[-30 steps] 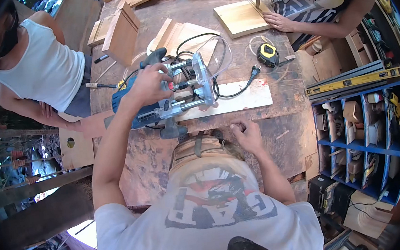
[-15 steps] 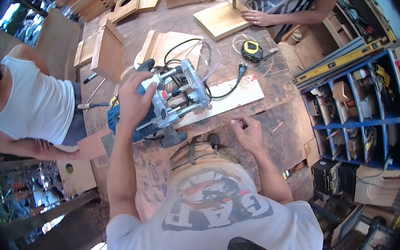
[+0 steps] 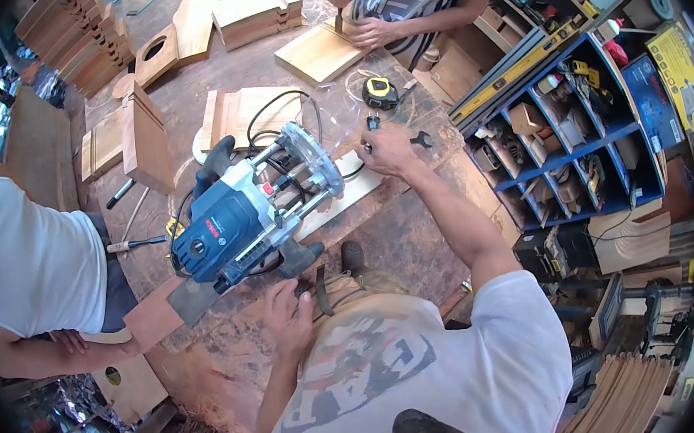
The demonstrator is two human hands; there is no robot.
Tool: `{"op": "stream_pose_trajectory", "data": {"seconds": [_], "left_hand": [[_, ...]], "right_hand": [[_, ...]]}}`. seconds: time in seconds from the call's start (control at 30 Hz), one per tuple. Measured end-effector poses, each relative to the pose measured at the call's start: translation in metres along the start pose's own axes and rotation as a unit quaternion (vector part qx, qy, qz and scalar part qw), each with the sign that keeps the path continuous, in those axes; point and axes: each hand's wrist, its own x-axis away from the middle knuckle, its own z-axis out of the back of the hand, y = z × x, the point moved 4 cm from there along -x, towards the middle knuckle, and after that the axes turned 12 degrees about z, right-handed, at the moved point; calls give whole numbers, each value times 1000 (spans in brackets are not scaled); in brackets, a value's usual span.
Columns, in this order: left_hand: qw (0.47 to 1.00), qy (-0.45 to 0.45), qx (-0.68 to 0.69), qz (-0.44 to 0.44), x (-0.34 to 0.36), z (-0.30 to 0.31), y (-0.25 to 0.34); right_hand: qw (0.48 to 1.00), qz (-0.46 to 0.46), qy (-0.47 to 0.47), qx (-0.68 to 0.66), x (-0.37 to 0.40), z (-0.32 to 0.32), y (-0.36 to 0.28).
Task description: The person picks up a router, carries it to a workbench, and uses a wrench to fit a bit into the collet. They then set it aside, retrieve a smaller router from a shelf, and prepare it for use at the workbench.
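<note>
A blue plunge router [image 3: 227, 228] lies on its side on the workbench, its clear round base facing right. My right hand [image 3: 388, 150] is closed beyond the base, over the white board [image 3: 361, 188]. The jaw of an open-ended wrench [image 3: 421, 139] sticks out at its right side; the rest of the wrench is hidden under the hand. A power plug [image 3: 373, 120] lies just past my fingers, its black cord [image 3: 315, 107] looping back to the router. My left hand [image 3: 288, 318] is near my waist, fingers loosely bent and apart, below the router's dark handle [image 3: 301, 258].
A tape measure [image 3: 380, 93] lies beyond my right hand. Across the bench a person holds a chisel [image 3: 339, 18] on a wooden panel [image 3: 321, 52]. Another person in a white top [image 3: 29, 255] is at the left. Blue shelving [image 3: 560, 133] stands right; stacked wood pieces [image 3: 257, 15] lie at the back.
My left hand has left the router and dropped to my waist. My right hand has reached forward across the board, and the wrench jaw now shows beside it. The view has turned right.
</note>
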Motion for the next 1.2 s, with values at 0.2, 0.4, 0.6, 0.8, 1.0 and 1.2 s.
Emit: {"op": "stream_pose_trajectory", "data": {"seconds": [0.2,0.4,0.6,0.8,1.0,1.2], "left_hand": [[961,127,130,210,26,7,-24],[976,110,-153,-104,-38,-36,117],[821,15,-426,-379,-200,-153,213],[783,-32,-613,-100,-210,-94,213],[861,45,-503,59,-145,-47,103],[883,22,-454,114,-132,-51,66]], "right_hand": [[998,59,-11,2,0,-21,75],[984,140,88,-68,-6,-32,99],[944,226,168,-174,-6,-35,108],[948,199,164,-186,-3,-34,110],[948,198,157,-195,-4,-36,114],[949,208,144,-187,-4,-39,115]]}}
